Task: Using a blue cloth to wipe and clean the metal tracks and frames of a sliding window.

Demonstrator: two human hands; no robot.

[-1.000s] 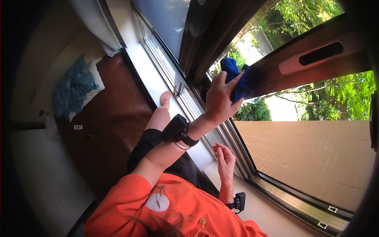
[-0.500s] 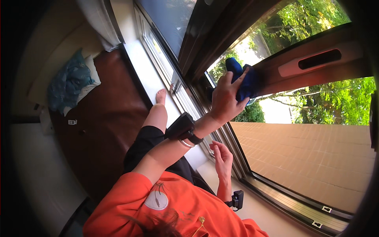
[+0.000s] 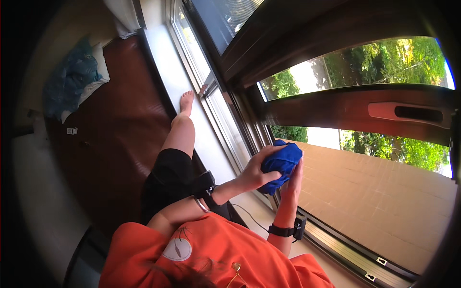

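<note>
Head view: brown sash (image 3: pixel 326 106) near blue cloth (image 3: pixel 284 162)

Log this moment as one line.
left hand: gripping blue cloth | right hand: against cloth's right side | cloth: bunched | brown sash: untouched

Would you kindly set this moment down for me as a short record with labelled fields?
Left hand: gripping the blue cloth
Right hand: against the cloth's right side; finger closure unclear
Cloth state: bunched up between both hands
Window: brown sash with a recessed handle
Outside: green foliage, tan surface
Bare foot: on the white ledge
Far left: teal fabric
</note>
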